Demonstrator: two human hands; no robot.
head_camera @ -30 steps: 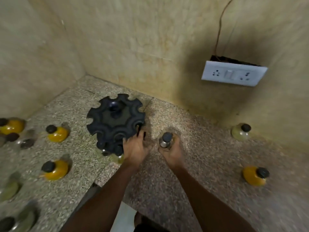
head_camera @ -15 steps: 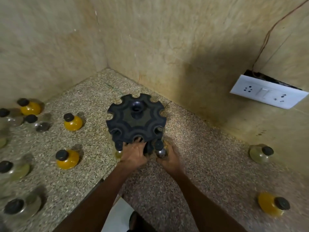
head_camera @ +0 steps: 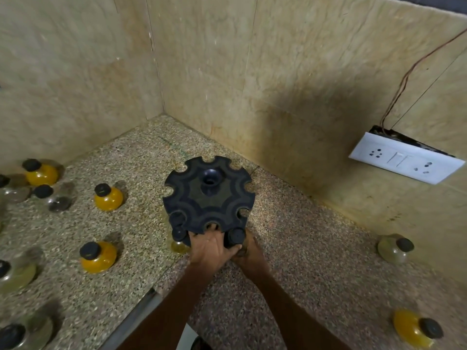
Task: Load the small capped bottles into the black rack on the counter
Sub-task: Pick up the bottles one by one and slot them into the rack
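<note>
Left hand point(head_camera: 208, 245) grips the black rack point(head_camera: 207, 195)'s near edge while right hand point(head_camera: 249, 251) grasps a capped bottle point(head_camera: 236, 237), apparently seating it in a notch; next, push it fully home.

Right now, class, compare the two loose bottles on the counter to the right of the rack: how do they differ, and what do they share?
The far bottle, close to the wall below the socket plate, holds pale greenish, nearly clear contents; the near bottle holds deep yellow contents. The far bottle stands roughly upright, while the near bottle looks tipped, its cap pointing sideways to the right. Both are squat, round-bodied, dark-capped, and outside the rack.
</note>
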